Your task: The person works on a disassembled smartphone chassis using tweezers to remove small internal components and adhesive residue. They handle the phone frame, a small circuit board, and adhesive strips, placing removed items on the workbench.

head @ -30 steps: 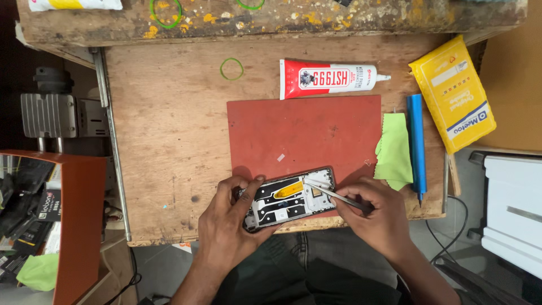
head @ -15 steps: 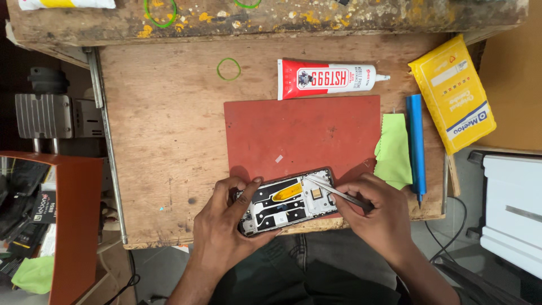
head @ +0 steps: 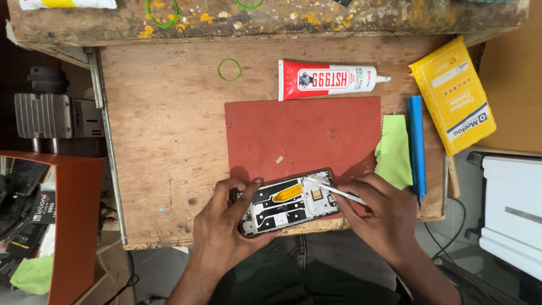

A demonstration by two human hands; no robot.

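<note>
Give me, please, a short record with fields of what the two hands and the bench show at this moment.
left hand: grips the opened phone at its left end
right hand: holds tweezers, tips on the phone's upper right part
phone: lies tilted on the red mat, at the near edge of the wooden bench
beyond the mat: red and white glue tube, green rubber band
right of the mat: green cloth, blue tool, yellow box

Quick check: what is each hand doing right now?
Left hand: closed around the opened phone, steadying it.
Right hand: pinching metal tweezers, tip on the phone.
</note>
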